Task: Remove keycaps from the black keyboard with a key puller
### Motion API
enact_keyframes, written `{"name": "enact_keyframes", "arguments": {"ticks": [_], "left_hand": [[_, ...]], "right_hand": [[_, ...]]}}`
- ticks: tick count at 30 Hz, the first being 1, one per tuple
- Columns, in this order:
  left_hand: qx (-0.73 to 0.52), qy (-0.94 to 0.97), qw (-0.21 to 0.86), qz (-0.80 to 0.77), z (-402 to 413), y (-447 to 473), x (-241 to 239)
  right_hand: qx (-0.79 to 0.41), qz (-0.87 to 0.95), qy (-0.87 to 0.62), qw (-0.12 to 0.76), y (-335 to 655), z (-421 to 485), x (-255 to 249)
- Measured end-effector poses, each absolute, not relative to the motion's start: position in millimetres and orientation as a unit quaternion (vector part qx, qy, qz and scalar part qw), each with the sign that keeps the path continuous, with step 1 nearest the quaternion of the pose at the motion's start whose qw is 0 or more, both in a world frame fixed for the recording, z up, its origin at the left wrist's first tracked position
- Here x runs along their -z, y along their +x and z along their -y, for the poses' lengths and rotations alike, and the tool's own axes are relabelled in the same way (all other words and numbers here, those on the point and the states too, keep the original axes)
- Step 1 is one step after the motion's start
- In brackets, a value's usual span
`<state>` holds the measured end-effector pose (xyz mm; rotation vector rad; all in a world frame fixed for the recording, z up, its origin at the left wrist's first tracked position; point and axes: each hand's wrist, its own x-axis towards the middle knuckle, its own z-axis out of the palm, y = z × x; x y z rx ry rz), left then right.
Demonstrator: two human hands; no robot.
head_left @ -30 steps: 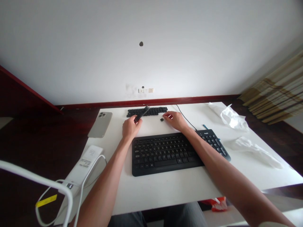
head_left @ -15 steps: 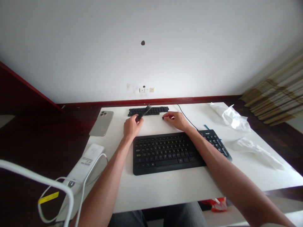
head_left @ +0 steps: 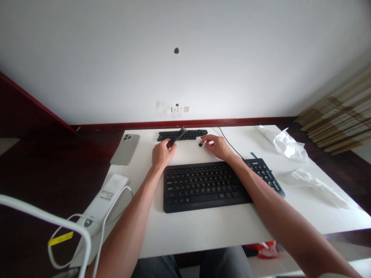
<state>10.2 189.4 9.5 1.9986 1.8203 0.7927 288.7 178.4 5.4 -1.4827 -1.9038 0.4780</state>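
A slim black tool with a clear, pale tip (head_left: pixel 181 133) is gripped in my left hand (head_left: pixel 162 155) and points up and away to the right. My right hand (head_left: pixel 218 146) hovers low over the table, its thumb and index finger apart. Just beside those fingertips a small black keycap (head_left: pixel 200 144) rests on the white surface. Behind both hands lie rows of loose black keycaps (head_left: pixel 189 134), set side by side. Nearer to me is a black keyboard (head_left: pixel 199 197), partly covered by my right forearm; several of its upper keys look like bare sockets.
A phone (head_left: pixel 126 150) lies at the table's left, above a white power strip (head_left: pixel 106 199) with white cables. On the right are crumpled clear plastic bags (head_left: pixel 290 144) and a thin blue stick (head_left: pixel 254 155). The keyboard cable (head_left: pixel 228 143) runs over the back edge.
My right thumb and index finger have parted from a pinch around the keycap, which is now on the table. My left hand keeps its hold on the black tool.
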Motion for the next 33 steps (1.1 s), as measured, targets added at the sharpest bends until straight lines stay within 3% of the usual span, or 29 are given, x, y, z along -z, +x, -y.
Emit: {"name": "enact_keyframes", "arguments": {"ticks": [23,33], "left_hand": [[-0.286,0.7,0.156,-0.635,-189.7,9.6,-7.7],[-0.294,0.702,0.154,-0.63,-190.6,9.7,-6.6]], "right_hand": [[-0.117,0.761,-0.56,0.306,282.3,-174.7,-10.0],[-0.112,0.762,-0.588,0.248,282.2,-174.9,-8.8]]}}
